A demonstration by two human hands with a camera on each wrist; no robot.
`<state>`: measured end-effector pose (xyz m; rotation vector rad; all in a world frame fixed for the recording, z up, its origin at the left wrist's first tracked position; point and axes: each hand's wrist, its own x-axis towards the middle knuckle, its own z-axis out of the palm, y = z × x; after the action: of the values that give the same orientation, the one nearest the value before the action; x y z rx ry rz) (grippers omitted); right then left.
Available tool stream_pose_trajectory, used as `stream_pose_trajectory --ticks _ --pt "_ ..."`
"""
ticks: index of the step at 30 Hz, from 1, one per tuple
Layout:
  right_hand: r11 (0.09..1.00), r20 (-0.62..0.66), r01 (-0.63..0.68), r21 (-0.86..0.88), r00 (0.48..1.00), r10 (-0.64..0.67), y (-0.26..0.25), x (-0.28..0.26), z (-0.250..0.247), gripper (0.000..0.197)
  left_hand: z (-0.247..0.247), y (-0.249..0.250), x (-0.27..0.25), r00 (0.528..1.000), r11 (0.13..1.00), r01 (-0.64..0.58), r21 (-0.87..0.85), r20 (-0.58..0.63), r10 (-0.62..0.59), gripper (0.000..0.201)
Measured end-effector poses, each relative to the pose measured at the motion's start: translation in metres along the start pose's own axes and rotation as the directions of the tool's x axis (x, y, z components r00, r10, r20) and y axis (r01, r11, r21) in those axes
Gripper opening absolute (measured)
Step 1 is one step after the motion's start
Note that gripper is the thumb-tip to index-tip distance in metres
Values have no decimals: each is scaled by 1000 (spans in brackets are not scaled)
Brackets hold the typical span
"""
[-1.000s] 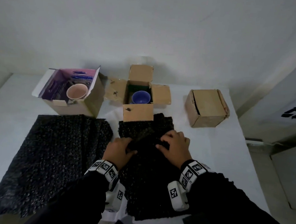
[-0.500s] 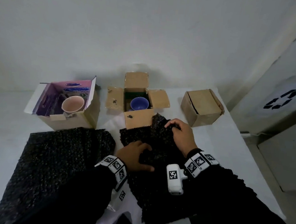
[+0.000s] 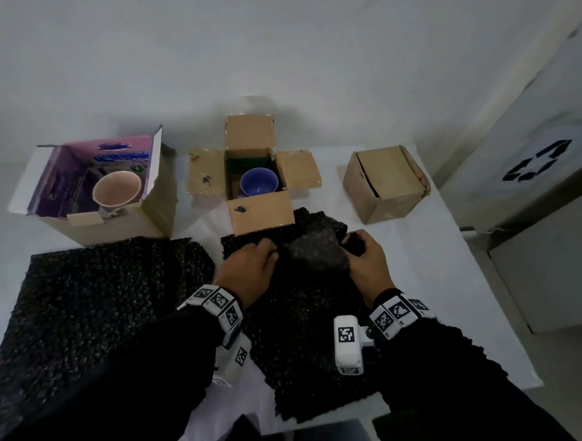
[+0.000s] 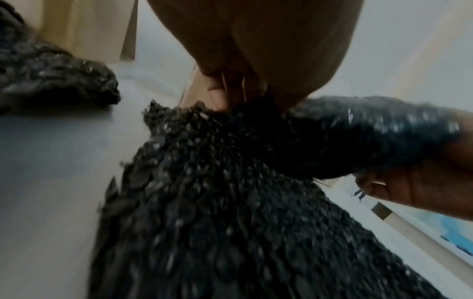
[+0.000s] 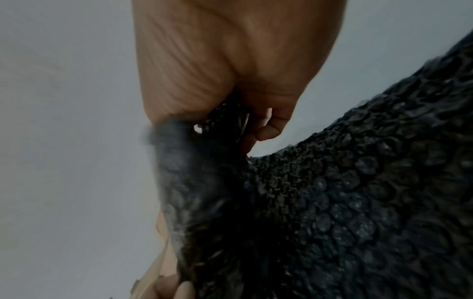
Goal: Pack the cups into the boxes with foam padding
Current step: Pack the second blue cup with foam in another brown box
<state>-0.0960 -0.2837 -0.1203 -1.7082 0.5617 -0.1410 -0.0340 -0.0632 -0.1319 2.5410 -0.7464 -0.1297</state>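
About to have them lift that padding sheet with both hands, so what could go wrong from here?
1. The black padding sheet, gripped by the left hand and right hand, seems to run under the near flap of the open box; lifting may tip that box and its blue cup.
2. The pink cup sits tilted in its purple-lined box; a nudge may shift it.

I cannot read any word in these pictures. The purple box [image 3: 91, 177] at the left of the head view carries blue print on its inner flap, but it is too blurred for me. At the upper right, a white bin [image 3: 538, 160] shows a dark recycling sign. The wrist bands [image 3: 218, 302] carry black-and-white square code markers.
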Motion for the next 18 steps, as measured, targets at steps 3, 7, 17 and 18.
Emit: stream_pose_trajectory --ticks 3,7,17,18 --pt "999 -68 9 53 998 -5 -14 7 -3 17 -20 5 7 997 992 -14 -129 -76 5 15" --pt "995 -68 48 89 997 -42 -44 19 2 35 -49 3 17 980 988 -131 -79 -161 117 20" --pt "970 -87 241 45 968 -236 -107 54 40 27 -111 -36 51 980 992 121 33 -165 -114 55" --pt "965 -85 261 20 962 -259 -113 59 43 26 -117 -40 55 974 991 115 65 -205 -100 41"
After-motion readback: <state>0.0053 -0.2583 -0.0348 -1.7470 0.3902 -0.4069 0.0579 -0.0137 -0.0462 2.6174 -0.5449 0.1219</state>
